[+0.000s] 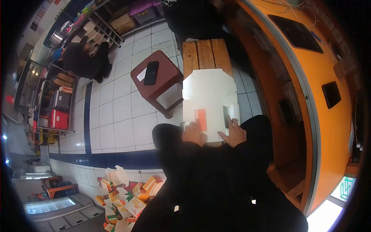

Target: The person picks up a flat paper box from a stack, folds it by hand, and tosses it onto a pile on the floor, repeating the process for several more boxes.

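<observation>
A white, flat cardboard sheet (208,92) with cut far corners lies on a wooden bench (206,54) between my knees. On its near half are an orange-red patch (200,119) and a dark patch (226,115). My left hand (194,133) rests on the sheet's near left corner, fingers stretched forward beside the orange-red patch. Across from it, my right hand (234,134) lies on the near right part, thumb and fingers apart, fingertips close to the dark patch. Neither hand is closed around anything.
Left of the bench stands a maroon stool (164,73) with a black phone (151,73) on it. A pile of printed cartons (127,201) lies at lower left. An orange counter (328,127) runs along the right. Another person (87,60) is near the shelves.
</observation>
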Demonstrator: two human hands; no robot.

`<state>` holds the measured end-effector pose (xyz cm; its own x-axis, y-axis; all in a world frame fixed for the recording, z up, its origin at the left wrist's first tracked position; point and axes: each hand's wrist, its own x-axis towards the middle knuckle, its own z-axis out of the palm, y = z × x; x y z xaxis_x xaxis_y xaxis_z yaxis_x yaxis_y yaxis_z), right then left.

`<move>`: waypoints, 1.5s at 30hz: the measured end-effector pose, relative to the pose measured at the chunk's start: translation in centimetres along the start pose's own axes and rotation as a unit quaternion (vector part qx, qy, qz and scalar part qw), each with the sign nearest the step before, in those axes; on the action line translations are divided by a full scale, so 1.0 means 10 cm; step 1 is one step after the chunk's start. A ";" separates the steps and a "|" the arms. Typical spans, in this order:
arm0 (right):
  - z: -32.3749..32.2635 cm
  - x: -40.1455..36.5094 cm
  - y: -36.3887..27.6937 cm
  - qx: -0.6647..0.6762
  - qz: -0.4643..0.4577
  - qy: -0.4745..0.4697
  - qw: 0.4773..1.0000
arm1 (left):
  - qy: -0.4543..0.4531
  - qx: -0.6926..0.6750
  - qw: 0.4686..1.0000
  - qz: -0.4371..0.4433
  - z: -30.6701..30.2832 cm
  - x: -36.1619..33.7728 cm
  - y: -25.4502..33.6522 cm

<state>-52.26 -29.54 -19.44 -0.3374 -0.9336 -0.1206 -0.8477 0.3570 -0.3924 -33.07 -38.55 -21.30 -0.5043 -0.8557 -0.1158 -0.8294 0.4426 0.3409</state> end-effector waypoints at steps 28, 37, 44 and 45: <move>0.39 -0.26 0.37 0.578 0.130 0.112 0.798 | -0.067 -0.669 0.722 -0.162 0.65 0.73 0.56; 0.19 -0.25 0.10 0.291 0.023 0.230 0.928 | -0.025 -0.484 0.871 -0.076 0.44 0.37 0.90; 0.25 -0.09 0.16 0.303 0.086 0.256 0.914 | -0.019 -0.444 0.896 0.010 0.58 0.26 0.89; 0.23 -0.09 0.16 0.314 0.099 0.248 0.911 | -0.026 -0.530 0.847 0.021 0.66 0.27 0.83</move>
<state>-52.33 -28.19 -22.05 -0.7337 -0.6688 0.1199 -0.4011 0.2838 -0.8709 -42.92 -35.41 -24.91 -0.5607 -0.8199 -0.1154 -0.1431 -0.0413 0.9888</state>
